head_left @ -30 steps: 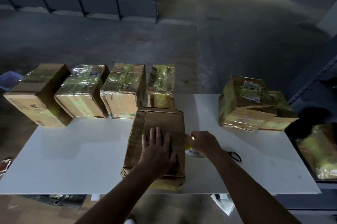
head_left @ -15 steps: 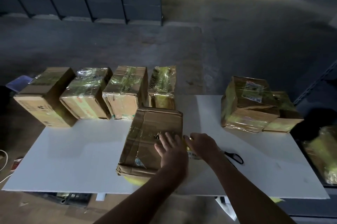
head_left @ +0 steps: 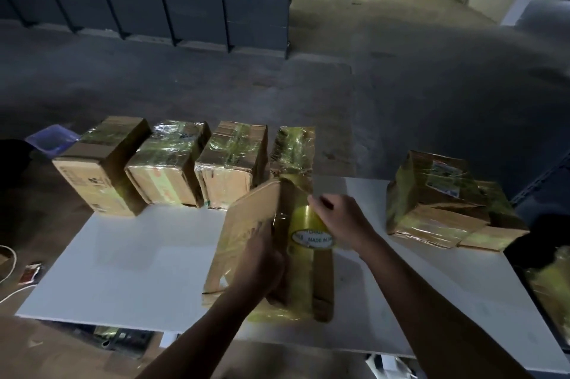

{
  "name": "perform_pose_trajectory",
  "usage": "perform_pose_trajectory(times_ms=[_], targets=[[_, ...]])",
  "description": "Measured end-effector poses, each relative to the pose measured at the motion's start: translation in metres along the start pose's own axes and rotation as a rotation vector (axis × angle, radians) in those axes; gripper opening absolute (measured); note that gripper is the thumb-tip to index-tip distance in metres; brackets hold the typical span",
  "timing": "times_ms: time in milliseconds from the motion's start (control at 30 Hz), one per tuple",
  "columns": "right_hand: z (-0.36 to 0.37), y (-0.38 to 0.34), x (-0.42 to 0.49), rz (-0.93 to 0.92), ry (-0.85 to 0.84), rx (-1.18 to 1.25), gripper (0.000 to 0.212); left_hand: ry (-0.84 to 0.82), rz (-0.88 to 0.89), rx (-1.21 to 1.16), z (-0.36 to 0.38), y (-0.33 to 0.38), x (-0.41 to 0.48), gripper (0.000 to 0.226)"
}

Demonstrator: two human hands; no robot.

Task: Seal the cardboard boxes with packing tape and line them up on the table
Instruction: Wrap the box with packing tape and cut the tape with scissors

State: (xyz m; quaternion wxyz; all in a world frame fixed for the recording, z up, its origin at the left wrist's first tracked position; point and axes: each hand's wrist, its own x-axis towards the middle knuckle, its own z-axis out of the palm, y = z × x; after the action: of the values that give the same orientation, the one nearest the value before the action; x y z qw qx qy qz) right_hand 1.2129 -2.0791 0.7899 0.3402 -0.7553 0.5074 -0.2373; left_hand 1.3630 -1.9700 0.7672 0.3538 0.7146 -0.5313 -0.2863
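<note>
Left hand [head_left: 262, 264] grips the tilted brown cardboard box [head_left: 243, 236]; right hand [head_left: 342, 221] holds the yellowish clear tape roll [head_left: 310, 232] against it.

"MADE IN" and "CHINA" in dark print on the white core of the tape roll [head_left: 312, 236]

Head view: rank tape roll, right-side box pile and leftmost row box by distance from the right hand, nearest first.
1. tape roll, gripped by the right hand itself.
2. box pile, off to its right.
3. leftmost row box, far left, back row.
</note>
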Motion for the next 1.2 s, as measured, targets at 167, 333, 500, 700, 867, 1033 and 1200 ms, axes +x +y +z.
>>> perform_pose_trajectory(times_ms=[167, 333, 500, 700, 867, 1033, 1200], targets=[[0.018, -0.024, 0.009, -0.068, -0.068, -0.006, 0.044, -0.017, -0.224, -0.342, -0.016, -0.027, -0.008, 0.049], [0.051, -0.025, 0.004, -0.029, -0.106, 0.02, 0.049, 0.006, -0.029, -0.108, -0.017, -0.053, -0.018, 0.074], [0.061, -0.027, -0.004, 0.036, -0.071, 0.134, 0.05, -0.23, 0.136, 0.429, -0.03, -0.083, -0.005, 0.069], [0.047, -0.034, 0.0, 0.026, -0.118, -0.132, 0.056, -0.312, 0.207, 0.818, -0.04, -0.083, 0.0, 0.063], [0.01, -0.021, -0.003, 0.094, -0.067, -0.246, 0.049, -0.302, 0.209, 0.856, -0.037, -0.073, 0.001, 0.058], [0.025, -0.028, -0.006, 0.075, -0.016, -0.321, 0.048, -0.295, 0.285, 0.719, -0.013, -0.05, 0.008, 0.07], [0.017, -0.021, -0.013, 0.097, -0.097, -0.137, 0.034, -0.293, 0.373, 0.679, 0.007, -0.061, 0.002, 0.082]])
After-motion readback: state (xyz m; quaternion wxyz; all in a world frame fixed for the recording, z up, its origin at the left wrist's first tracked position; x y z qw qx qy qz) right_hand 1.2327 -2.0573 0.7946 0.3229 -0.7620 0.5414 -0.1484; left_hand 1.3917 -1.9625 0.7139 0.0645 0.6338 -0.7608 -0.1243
